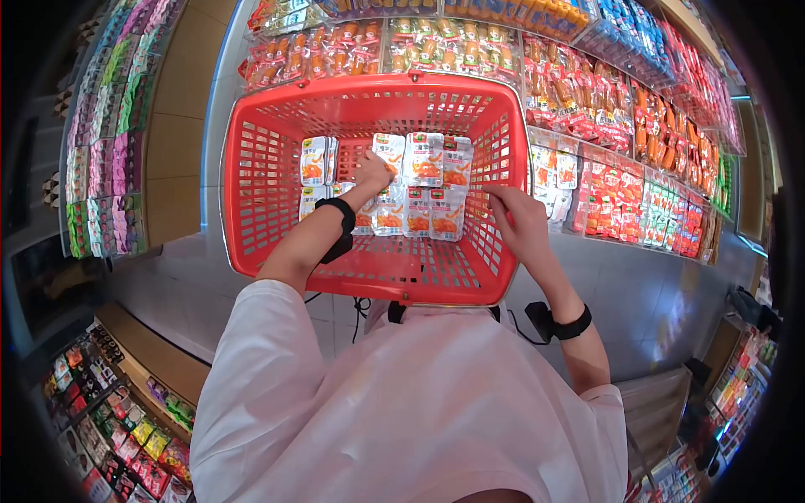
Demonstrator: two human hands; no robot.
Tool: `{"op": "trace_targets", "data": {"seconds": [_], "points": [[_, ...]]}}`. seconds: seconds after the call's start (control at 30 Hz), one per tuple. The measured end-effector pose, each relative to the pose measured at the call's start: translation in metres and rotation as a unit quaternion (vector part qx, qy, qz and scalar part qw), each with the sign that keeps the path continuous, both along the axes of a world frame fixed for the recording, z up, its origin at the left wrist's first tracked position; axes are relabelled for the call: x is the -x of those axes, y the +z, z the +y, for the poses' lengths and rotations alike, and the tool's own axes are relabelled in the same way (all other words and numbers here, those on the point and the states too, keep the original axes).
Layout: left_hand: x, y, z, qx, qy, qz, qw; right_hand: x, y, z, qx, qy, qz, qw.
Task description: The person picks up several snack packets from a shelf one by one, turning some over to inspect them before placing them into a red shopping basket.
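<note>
A red plastic basket (453, 289) is in front of my body, with white-and-orange snack packets (424, 161) in two rows inside. My left hand (373, 172) reaches into it, fingers curled at the left edge of an upper-row snack packet (388, 151); part of that packet is hidden by the hand. Left of the hand stands a small stack of similar packets (314, 161). Over the basket's right rim is my right hand (521, 222), index finger and thumb apart and pointing inward, holding nothing that I can see. Dark bands circle both wrists.
Shelf bins of bagged sausage-like snacks (579, 92) line the far side and the right. Tall racks of colourful packets (117, 142) stand at the left. More packaged goods (126, 427) are at the lower left. Grey floor tiles (620, 293) show around the basket.
</note>
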State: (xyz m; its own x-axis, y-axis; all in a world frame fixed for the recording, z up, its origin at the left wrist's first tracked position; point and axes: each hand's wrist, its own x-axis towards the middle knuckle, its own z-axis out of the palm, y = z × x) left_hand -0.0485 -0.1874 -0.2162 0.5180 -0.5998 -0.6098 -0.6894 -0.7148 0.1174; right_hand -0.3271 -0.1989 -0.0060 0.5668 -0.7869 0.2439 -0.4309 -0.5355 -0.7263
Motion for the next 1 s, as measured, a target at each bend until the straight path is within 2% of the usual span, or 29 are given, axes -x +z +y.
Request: {"op": "trace_targets", "data": {"seconds": [0.1, 0.3, 0.4, 0.43, 0.5, 0.57, 0.6, 0.63, 0.7, 0.77, 0.83, 0.9, 0.97, 1.0], "points": [[-0.003, 0.002, 0.001, 0.009, -0.013, -0.015, 1.000, -0.001, -0.002, 0.000, 0.003, 0.000, -0.007, 1.000], [-0.007, -0.009, -0.005, 0.008, -0.035, 0.033, 0.999, 0.000, -0.003, 0.000, 0.007, 0.000, -0.005, 1.000], [-0.015, -0.014, -0.012, 0.005, -0.060, -0.002, 0.998, 0.003, 0.000, -0.001, 0.017, 0.009, -0.022, 1.000], [-0.016, 0.004, -0.015, -0.011, -0.051, 0.040, 0.998, 0.006, 0.004, -0.002, 0.023, 0.015, -0.030, 0.999], [-0.028, 0.053, -0.030, -0.037, -0.033, 0.122, 0.991, 0.022, 0.015, -0.011, 0.012, -0.045, -0.099, 0.994], [-0.037, 0.087, -0.039, 0.001, -0.040, 0.112, 0.993, 0.051, 0.019, -0.026, 0.013, -0.131, -0.148, 0.980], [-0.042, 0.102, -0.042, 0.020, -0.027, 0.119, 0.992, 0.070, 0.018, -0.037, -0.076, -0.192, -0.145, 0.968], [-0.046, 0.119, -0.045, 0.038, -0.016, 0.127, 0.991, 0.091, 0.007, -0.052, -0.109, -0.207, -0.169, 0.957], [-0.033, 0.173, -0.035, 0.159, 0.021, 0.179, 0.971, 0.134, -0.023, -0.078, -0.183, -0.238, -0.129, 0.945], [-0.002, 0.234, -0.022, 0.185, 0.060, 0.233, 0.953, 0.180, -0.088, -0.101, -0.231, -0.245, -0.001, 0.941], [0.013, 0.251, -0.016, 0.201, 0.040, 0.266, 0.942, 0.205, -0.126, -0.111, -0.259, -0.236, 0.064, 0.934], [0.051, 0.294, 0.022, 0.253, 0.053, 0.245, 0.934, 0.232, -0.239, -0.109, -0.291, -0.124, 0.235, 0.919], [0.070, 0.288, 0.046, 0.292, 0.107, 0.252, 0.916, 0.233, -0.263, -0.091, -0.156, -0.082, 0.333, 0.926], [0.077, 0.283, 0.058, 0.289, 0.112, 0.253, 0.917, 0.227, -0.261, -0.087, -0.142, -0.107, 0.365, 0.914]]}}
